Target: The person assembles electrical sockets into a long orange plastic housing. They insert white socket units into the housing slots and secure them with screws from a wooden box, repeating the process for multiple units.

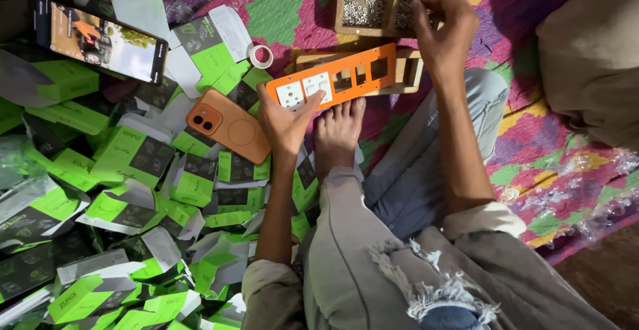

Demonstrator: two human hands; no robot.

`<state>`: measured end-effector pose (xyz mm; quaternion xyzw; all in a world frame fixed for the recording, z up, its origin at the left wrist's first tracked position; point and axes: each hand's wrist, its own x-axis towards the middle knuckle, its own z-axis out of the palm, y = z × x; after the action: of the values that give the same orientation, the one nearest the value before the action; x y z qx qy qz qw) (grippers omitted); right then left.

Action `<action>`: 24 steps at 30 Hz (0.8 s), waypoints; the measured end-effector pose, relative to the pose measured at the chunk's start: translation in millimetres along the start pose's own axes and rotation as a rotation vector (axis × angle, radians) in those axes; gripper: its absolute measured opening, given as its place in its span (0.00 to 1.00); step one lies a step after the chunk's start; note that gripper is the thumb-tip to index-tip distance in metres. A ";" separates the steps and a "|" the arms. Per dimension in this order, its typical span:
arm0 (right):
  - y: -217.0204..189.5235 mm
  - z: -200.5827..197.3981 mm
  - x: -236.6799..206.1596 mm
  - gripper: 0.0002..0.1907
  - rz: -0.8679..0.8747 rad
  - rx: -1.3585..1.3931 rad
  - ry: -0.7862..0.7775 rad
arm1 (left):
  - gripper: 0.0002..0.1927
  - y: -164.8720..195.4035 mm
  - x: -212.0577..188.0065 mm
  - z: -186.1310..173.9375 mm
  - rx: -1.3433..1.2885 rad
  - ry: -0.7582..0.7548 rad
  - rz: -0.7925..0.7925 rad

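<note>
- I see my left hand (286, 122) lying flat, fingers spread, with the fingertips pressed on the near left end of an orange switch plate (333, 77).
- The orange switch plate sits tilted on a wooden frame (409, 70), just ahead of my bare foot (337, 134); 2 white switch modules (304, 90) fill its left openings, and the openings to the right are open holes.
- My right hand (442, 27) is further out, fingers curled down and bunched at the edge of a wooden tray (341, 4) that holds small silver screws (363, 0). I cannot tell whether it pinches a screw.
- The wooden tray has 2 compartments that I can see, both with screws.
- Just left of my left hand lies a phone in an orange case (229, 125), back up, touching the wrist area.
- A second phone (100, 37) with a lit screen rests further left on a heap of green and black cartons (126, 190).
- A small roll of tape (260, 56) lies near the plate's left end.
- All this is on a patterned floor mat (532, 137) of pink, green and yellow.
</note>
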<state>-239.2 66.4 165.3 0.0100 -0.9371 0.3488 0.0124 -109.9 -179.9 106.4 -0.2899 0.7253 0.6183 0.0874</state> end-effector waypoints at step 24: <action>-63.2 55.6 -78.7 0.08 0.064 0.160 -0.363 | 0.37 0.3 -3.5 -1.3 0.134 0.033 0.042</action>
<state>-159.6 -17.0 162.2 0.0437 -0.8930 0.4149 -0.1687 -106.9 -180.1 108.6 -0.2782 0.7723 0.5653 0.0815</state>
